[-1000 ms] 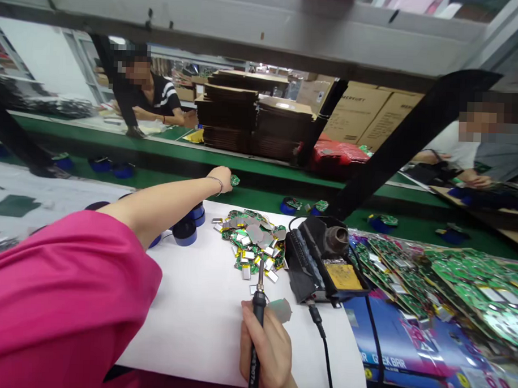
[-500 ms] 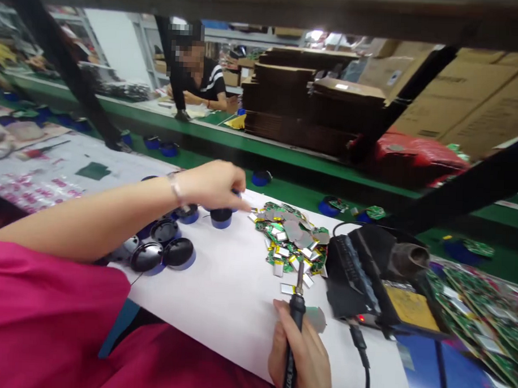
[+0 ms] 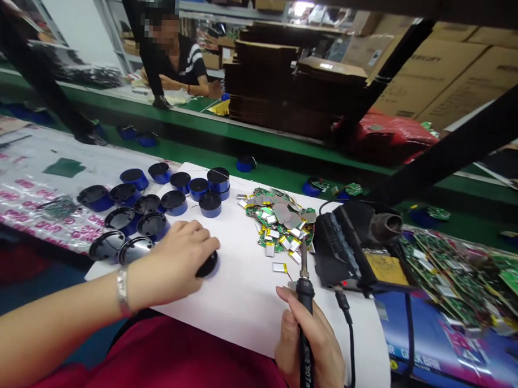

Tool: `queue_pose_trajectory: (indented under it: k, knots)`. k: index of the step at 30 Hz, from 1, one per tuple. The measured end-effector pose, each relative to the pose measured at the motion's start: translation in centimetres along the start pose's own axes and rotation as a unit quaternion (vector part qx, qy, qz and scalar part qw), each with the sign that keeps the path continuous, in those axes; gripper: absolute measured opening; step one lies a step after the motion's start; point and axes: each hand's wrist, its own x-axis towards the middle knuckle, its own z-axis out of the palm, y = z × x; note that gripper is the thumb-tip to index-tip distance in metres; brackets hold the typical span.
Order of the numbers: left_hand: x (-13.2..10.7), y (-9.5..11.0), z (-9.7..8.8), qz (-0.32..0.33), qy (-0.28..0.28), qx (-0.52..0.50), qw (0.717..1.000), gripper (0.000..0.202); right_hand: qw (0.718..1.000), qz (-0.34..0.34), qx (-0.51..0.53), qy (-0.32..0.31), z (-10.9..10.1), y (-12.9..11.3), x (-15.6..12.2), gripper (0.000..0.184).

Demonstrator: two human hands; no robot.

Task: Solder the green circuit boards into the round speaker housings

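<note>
The left hand's (image 3: pixel 182 262) fingers are bent over a black cup (image 3: pixel 208 264) and closed on it, the thumb low at its near side and the index finger along its far edge. The cup is at the white sheet (image 3: pixel 238 295), just right of a cluster of blue-sided cups (image 3: pixel 133 249). The right hand (image 3: pixel 311 343) is clamped round the iron (image 3: pixel 305 292) — held like a pen, index finger and thumb along the handle, tip pointing away from the body.

In the view, the iron's tip overlaps the near edge of a pile of boards (image 3: pixel 269 197); whether it touches them I cannot tell. Silver cells with yellow ends lie among the boards, and one cell (image 3: pixel 279 267) lies by itself in front of the pile, left of the iron.

Right of the pile is the black stand (image 3: pixel 340 242), with a yellow sponge (image 3: pixel 386 269) in its tray and a small red light. A cable (image 3: pixel 351 333) runs from it toward the near edge. More boards (image 3: pixel 434 285) lie farther right, beyond a blue package (image 3: pixel 428 341) marked GEEK BAR.

Behind the sheet runs a green belt (image 3: pixel 276 180) bearing several cups, some with boards on top — one (image 3: pixel 245 164) sits beyond the cluster. Across it, a person (image 3: pixel 199 67) in a striped sleeve sits left of stacked cartons (image 3: pixel 263 75). A red bag (image 3: pixel 388 133) lies to the cartons' right.
</note>
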Motion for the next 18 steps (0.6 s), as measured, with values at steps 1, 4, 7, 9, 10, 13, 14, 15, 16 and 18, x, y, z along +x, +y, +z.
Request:
queue_pose_trajectory:
  k: [1,4,7,9,10,13,14,15,16,18]
  knots:
    - [0.5,1.1,0.0,0.021,-0.008,-0.027,0.999,0.039,1.0,0.003,-0.001,0.004,-0.3,-0.2,0.1,0.041]
    - [2.2,3.8,0.0,0.064,-0.029,-0.112,0.991,0.044,0.999,0.018,-0.022,0.017,-1.1,-0.7,0.4,0.038]
    - [4.2,5.4,-0.2,0.079,-0.007,-0.177,0.981,0.045,0.996,0.048,-0.058,0.049,-2.1,-0.9,0.5,0.031]
    - [5.7,6.3,-0.2,0.085,0.004,-0.173,0.981,0.034,0.993,0.059,-0.081,0.065,-2.7,-0.9,0.5,0.028]
    - [6.4,6.8,-0.2,0.092,-0.001,-0.153,0.984,0.029,0.992,0.06,-0.089,0.067,-3.0,-1.0,0.6,0.028]
    - [8.3,8.4,0.1,0.124,-0.043,-0.084,0.988,0.022,0.99,0.052,-0.108,0.069,-3.8,-1.0,0.7,0.027]
    - [8.9,8.9,0.3,0.14,-0.056,-0.071,0.986,0.021,0.99,0.051,-0.114,0.068,-4.0,-1.0,0.7,0.027]
    - [9.4,9.5,0.6,0.154,-0.067,-0.066,0.984,0.021,0.99,0.05,-0.118,0.066,-4.2,-1.1,0.7,0.028]
    - [9.9,10.0,0.9,0.167,-0.077,-0.065,0.981,0.021,0.99,0.047,-0.121,0.063,-4.3,-1.1,0.7,0.029]
    - [10.7,10.9,1.6,0.184,-0.09,-0.065,0.977,0.025,0.991,0.04,-0.12,0.044,-4.5,-1.1,0.7,0.033]
